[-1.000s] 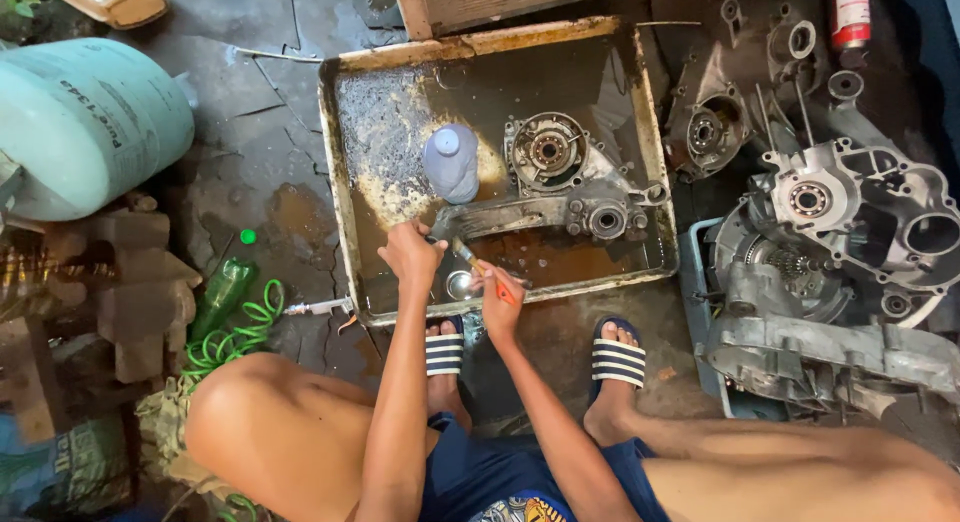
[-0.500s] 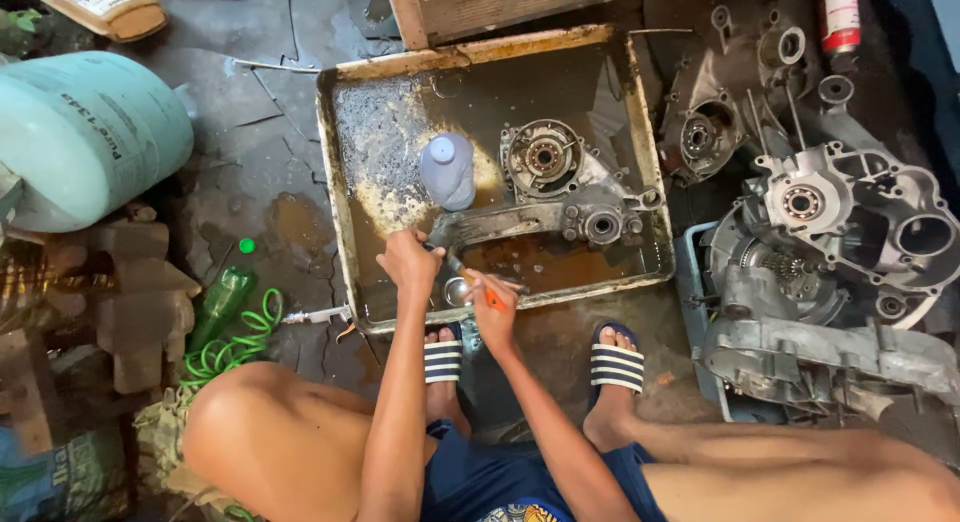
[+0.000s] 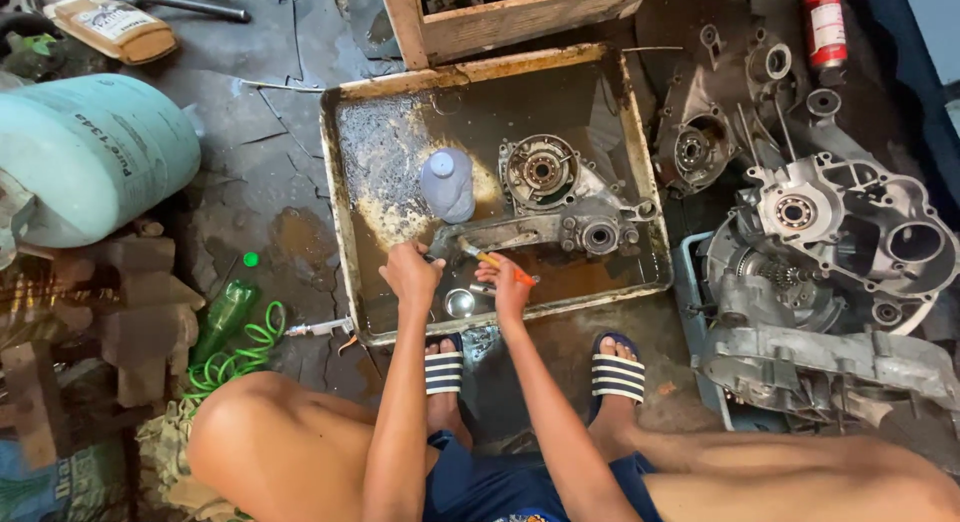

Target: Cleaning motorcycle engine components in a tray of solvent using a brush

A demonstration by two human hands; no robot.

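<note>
I squat in front of a rusty metal tray point(image 3: 345, 192) that holds dirty liquid. An engine crankcase half point(image 3: 560, 197) lies in it beside a clear plastic bottle point(image 3: 447, 184). My left hand point(image 3: 411, 274) grips the near end of the casing's arm. My right hand point(image 3: 506, 282) holds an orange-handled brush point(image 3: 490, 257) whose head rests against the casing. A small round metal cup point(image 3: 460, 302) sits in the liquid between my hands.
More grey engine casings point(image 3: 830, 242) are piled to the right. A pale green gas cylinder point(image 3: 90, 157), a green bottle point(image 3: 225, 312) and a coiled green hose point(image 3: 240, 357) lie left. A wooden crate point(image 3: 500, 17) and a red can point(image 3: 825, 22) stand behind the tray.
The view has shifted slightly. My right hand has brought the brush up from the small cup onto the casing; my left hand stays on the casing.
</note>
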